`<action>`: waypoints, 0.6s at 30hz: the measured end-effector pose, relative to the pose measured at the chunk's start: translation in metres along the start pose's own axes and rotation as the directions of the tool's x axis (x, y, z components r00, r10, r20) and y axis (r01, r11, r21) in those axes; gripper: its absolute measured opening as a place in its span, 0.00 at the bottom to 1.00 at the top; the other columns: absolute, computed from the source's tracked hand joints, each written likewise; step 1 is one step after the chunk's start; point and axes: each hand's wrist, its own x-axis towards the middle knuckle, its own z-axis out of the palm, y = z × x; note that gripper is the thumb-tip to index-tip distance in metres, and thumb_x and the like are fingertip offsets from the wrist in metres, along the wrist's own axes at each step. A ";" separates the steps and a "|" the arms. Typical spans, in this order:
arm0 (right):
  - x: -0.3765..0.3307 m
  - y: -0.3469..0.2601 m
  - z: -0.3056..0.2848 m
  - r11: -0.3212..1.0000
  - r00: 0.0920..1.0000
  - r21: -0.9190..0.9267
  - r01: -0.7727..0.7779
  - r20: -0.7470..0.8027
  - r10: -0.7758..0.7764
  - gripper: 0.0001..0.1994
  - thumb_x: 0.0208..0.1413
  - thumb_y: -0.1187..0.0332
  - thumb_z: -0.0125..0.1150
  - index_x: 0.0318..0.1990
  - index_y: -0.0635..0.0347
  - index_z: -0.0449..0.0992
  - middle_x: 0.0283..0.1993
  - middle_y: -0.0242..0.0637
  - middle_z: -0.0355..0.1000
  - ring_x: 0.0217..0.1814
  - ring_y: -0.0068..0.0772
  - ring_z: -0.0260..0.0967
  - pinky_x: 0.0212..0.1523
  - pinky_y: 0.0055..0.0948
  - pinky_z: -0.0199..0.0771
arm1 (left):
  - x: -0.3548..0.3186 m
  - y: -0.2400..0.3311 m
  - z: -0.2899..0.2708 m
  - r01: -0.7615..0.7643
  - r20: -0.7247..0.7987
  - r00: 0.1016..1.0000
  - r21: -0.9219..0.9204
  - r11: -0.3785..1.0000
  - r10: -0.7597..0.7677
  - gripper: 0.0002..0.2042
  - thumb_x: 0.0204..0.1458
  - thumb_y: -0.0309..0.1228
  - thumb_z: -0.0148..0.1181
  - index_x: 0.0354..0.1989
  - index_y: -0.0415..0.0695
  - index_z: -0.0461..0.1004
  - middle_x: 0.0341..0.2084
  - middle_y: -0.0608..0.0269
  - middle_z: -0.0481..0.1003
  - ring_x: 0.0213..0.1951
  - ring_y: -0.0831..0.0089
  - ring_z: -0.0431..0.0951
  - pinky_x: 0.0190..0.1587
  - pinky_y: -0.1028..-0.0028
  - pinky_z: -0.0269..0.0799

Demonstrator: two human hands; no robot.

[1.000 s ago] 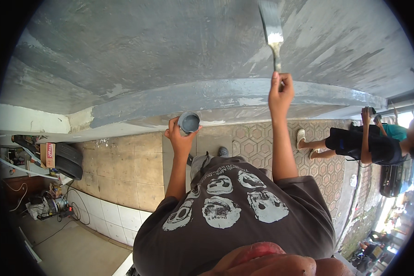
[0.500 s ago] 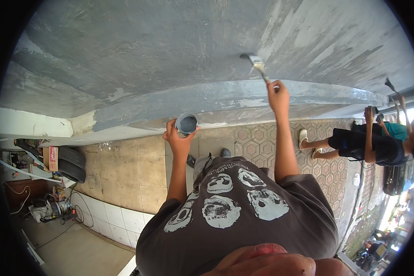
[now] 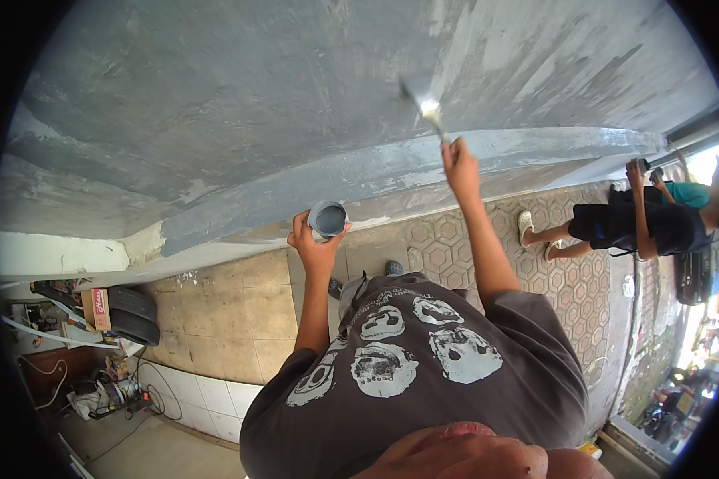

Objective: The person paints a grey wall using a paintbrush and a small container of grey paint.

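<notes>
While a grey wall point(image 3: 240, 96) is filling our view, darker coating is covering much of its left and middle, and paler streaks at upper right are looking unfinished. Below, the lighter ledge point(image 3: 295, 180) is showing uneven patches. Our right hand point(image 3: 461, 172) is gripping a brush point(image 3: 431, 112), its blurred bristles lying at the wall, contact unclear. Our left hand point(image 3: 315, 249) is holding a cup point(image 3: 327, 206) of grey paint point(image 3: 327, 221) near the ledge.

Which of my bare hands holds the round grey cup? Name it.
Your left hand holds the round grey cup; your right hand grips the dark-bristled, pale-handled paintbrush.
</notes>
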 end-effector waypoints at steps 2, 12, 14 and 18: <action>-0.046 0.048 0.033 0.986 0.980 -0.109 -0.124 0.143 0.139 0.14 0.63 0.60 0.65 0.36 0.60 0.69 0.27 0.52 0.76 0.34 0.66 0.75 0.32 0.54 0.73 | 0.000 0.001 -0.002 0.023 -0.003 1.000 0.009 1.000 -0.023 0.32 0.35 0.46 0.85 0.47 0.42 0.79 0.49 0.64 0.74 0.49 0.66 0.74 0.56 0.61 0.52; 0.044 -0.124 -0.118 0.986 0.997 -0.166 -0.026 -0.071 0.014 0.18 0.61 0.58 0.69 0.33 0.61 0.69 0.22 0.48 0.72 0.26 0.59 0.70 0.28 0.44 0.69 | -0.003 -0.006 0.001 0.028 0.027 0.999 0.035 0.999 -0.029 0.32 0.35 0.46 0.84 0.48 0.42 0.78 0.49 0.65 0.74 0.50 0.65 0.74 0.57 0.60 0.52; 0.040 -0.169 -0.158 0.997 0.987 -0.077 -0.027 -0.157 0.015 0.18 0.63 0.59 0.69 0.32 0.61 0.66 0.21 0.42 0.67 0.20 0.43 0.58 0.26 0.34 0.64 | -0.003 -0.010 0.003 0.043 0.024 0.999 0.005 0.999 -0.043 0.32 0.35 0.45 0.85 0.48 0.42 0.78 0.49 0.65 0.74 0.50 0.65 0.74 0.57 0.60 0.52; 0.046 -0.165 -0.150 0.996 0.944 0.043 0.082 -0.324 -0.063 0.18 0.65 0.61 0.68 0.32 0.61 0.65 0.22 0.42 0.63 0.21 0.35 0.54 0.25 0.34 0.62 | 0.003 0.003 0.000 0.018 -0.023 1.000 0.081 0.997 -0.017 0.31 0.33 0.41 0.86 0.45 0.40 0.78 0.47 0.62 0.75 0.48 0.56 0.76 0.53 0.59 0.63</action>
